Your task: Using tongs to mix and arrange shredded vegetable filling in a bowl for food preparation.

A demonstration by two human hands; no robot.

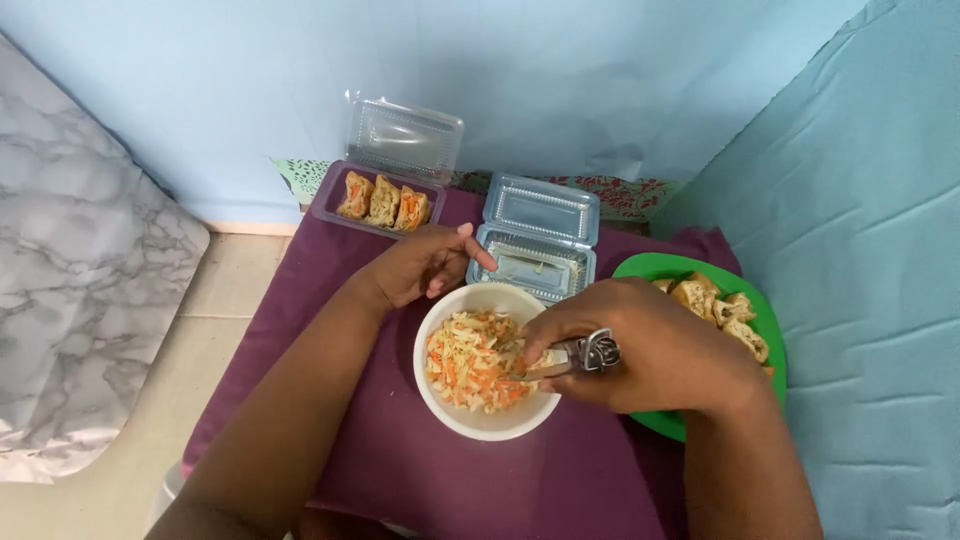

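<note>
Seen from the head camera, a person works over a white bowl [487,362] of shredded vegetable filling, pale strips mixed with orange, which sits at the middle of a counter [400,470] draped in purple cloth. The right hand [650,355] is clamped around the handle of a metal utensil [585,353], its working end buried in the filling near the bowl's right side; what kind of tip it has cannot be told. The left hand [425,265] holds nothing, its fingers loosely curled, resting just behind the bowl's far rim, beside an open, nearly bare clear plastic clamshell box [532,262]. Farther back to the left, a second clear box [385,200] holds three stuffed pastry pieces in a row, its lid standing open. To the right, partly hidden by the right hand, a green plate [768,325] carries unfilled fried pockets [725,310]. Judging by the grip, scooping cleanly here would call for a modest load lifted level, with the free hand steadying the bowl's rim so it does not slide on the cloth.
</note>
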